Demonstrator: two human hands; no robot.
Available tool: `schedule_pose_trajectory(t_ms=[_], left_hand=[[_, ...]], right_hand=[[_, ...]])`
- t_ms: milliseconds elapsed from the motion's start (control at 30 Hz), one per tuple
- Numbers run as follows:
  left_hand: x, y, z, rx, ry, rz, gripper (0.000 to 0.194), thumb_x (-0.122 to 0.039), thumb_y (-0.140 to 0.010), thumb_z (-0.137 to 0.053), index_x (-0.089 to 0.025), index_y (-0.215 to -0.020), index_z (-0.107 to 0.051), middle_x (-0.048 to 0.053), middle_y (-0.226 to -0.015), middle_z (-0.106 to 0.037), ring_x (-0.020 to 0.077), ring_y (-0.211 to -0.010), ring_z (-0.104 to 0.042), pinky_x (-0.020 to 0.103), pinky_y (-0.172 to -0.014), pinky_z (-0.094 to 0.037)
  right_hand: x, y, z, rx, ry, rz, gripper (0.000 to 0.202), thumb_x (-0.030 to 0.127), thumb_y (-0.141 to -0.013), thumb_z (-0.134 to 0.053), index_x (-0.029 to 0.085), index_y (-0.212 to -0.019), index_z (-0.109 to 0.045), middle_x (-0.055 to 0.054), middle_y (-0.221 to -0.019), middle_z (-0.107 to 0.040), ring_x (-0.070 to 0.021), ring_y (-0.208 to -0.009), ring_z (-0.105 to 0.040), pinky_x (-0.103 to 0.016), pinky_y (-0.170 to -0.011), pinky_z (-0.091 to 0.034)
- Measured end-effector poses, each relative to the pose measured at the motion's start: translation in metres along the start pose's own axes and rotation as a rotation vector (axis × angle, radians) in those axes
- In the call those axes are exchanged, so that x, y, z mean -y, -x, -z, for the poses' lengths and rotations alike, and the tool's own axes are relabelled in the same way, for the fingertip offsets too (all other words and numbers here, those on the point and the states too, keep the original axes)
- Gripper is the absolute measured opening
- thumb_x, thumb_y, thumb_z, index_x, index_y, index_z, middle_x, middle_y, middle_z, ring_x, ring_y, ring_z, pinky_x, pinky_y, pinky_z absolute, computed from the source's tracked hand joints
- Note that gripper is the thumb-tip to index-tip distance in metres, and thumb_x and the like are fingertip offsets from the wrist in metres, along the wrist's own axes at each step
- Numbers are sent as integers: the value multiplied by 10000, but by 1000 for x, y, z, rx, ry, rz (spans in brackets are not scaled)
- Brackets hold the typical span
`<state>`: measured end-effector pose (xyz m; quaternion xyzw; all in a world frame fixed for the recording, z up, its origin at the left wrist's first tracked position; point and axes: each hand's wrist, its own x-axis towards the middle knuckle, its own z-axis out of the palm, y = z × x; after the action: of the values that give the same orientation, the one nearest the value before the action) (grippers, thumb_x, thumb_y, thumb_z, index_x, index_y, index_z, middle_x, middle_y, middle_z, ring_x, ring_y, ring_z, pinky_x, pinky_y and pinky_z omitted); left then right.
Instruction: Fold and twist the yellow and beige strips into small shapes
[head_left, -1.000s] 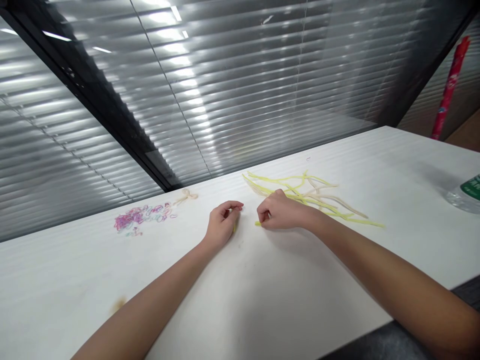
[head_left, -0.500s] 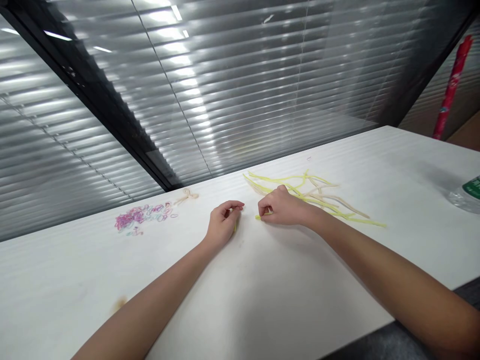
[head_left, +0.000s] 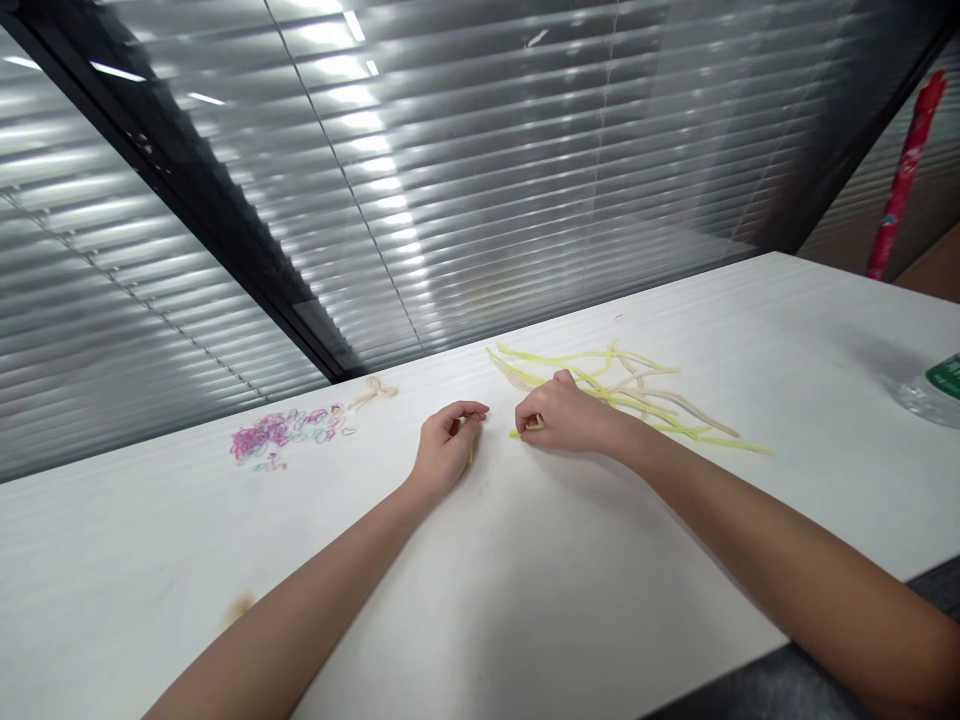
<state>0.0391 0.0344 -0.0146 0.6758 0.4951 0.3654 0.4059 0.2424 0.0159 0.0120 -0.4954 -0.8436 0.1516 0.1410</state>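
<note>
My left hand point(head_left: 448, 443) rests low over the white table, fingers curled together around a yellow pipe cleaner point(head_left: 470, 456); only a short bit of it shows below the thumb. To its right, a small gap away, my right hand point(head_left: 566, 416) pinches another yellow piece, whose end pokes out to the left of the fingertips. Whether both bits belong to one pipe cleaner, I cannot tell. Just beyond and right of my right hand lie several loose yellow and beige pipe cleaners point(head_left: 675, 405), partly hidden by the hand.
On the left of the table point(head_left: 570, 580) is a spread of pink, purple and teal rubber bands point(head_left: 259, 438). A beige looped, bow-like piece point(head_left: 380, 388) lies beside it. At the right edge is a clear bottle with a green label point(head_left: 946, 376). Window blinds point(head_left: 480, 180) stand behind.
</note>
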Motion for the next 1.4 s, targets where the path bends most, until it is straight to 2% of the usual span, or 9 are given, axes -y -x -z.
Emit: schedule_pose_trajectory(t_ms=[367, 533, 733, 1167, 1400], left_hand=[[-1, 0, 1, -7, -2, 2, 213, -292, -790, -547, -176, -891, -695, 51, -866, -698, 131, -638, -536, 263, -588, -394], [-3, 1, 1, -10, -11, 26, 223, -309, -791, -548, -179, -896, -695, 43, -857, -700, 106, -543, -473, 257, -530, -371], [1, 0, 0, -15, 3, 10, 225, -318, -788, -554, -181, -891, -700, 51, -880, -704, 118, -595, -506, 258, -564, -392], [1, 0, 1, -7, -1, 10, 228, -313, -786, -547, -180, -897, -696, 43, -871, -698, 105, -551, -477, 257, -544, -385], [0, 1, 1, -4, 8, 29, 234, -327, -788, -553, -180, -903, -694, 51, -879, -697, 117, -581, -500, 251, -522, -365]], right_hand=[[2, 0, 3, 15, 29, -11, 184, 162, -754, -520, 208, -658, -671, 19, -665, -691, -82, -538, -433, -347, -846, -212], [0, 0, 3, 8, 52, -31, 183, 155, -744, -520, 215, -649, -665, 31, -655, -684, -83, -540, -437, -349, -835, -204], [-3, 0, 4, 0, 73, -46, 192, 127, -727, -511, 212, -627, -651, 34, -614, -663, -87, -527, -428, -348, -817, -198], [-2, 0, 6, 32, 97, -97, 209, 97, -703, -509, 217, -643, -670, 31, -595, -646, -86, -525, -415, -349, -805, -194], [-2, 1, 8, 18, 57, -69, 167, 165, -756, -526, 218, -678, -664, 30, -650, -657, -95, -559, -428, -339, -798, -194]])
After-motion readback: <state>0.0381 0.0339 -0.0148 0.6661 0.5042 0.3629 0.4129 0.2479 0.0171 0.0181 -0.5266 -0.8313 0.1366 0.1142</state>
